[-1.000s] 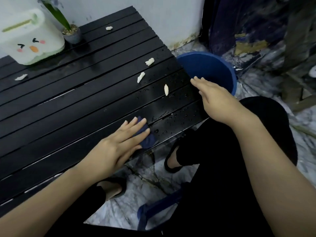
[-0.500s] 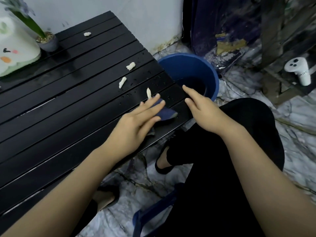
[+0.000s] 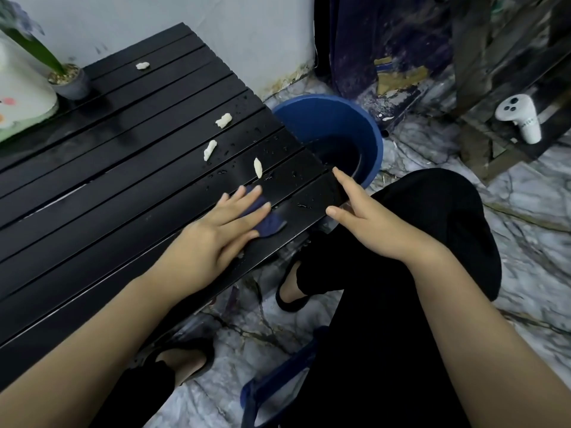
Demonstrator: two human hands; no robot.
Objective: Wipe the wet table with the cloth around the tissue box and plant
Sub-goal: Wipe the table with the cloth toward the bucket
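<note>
Currently the wiping step is in hand at the table's near right corner. The left hand (image 3: 222, 230) lies flat, fingers straight, pressing the dark blue cloth (image 3: 268, 222) onto the black slatted table (image 3: 108, 193); part of the cloth shows beyond its fingertips. The right hand (image 3: 367, 216) rests with relaxed, spread fingers on the table's end edge, just beyond the cloth, holding nothing. Water droplets (image 3: 301, 206) lie between the two hands and ahead of the left fingertips. A white scrap (image 3: 258, 167) lies just ahead of the left hand; two further scraps lie beyond it. The tissue box (image 3: 21, 97) and plant (image 3: 66, 78) stand well apart from both hands, at the far left. A blue bucket (image 3: 336, 118) sits on the floor beyond the right hand.

Judged from this layout, most of the surface remains unwiped. The next move calls for sustained flat pressure while sweeping droplets toward the edge, then working leftward toward the box and pot without nudging either.
</note>
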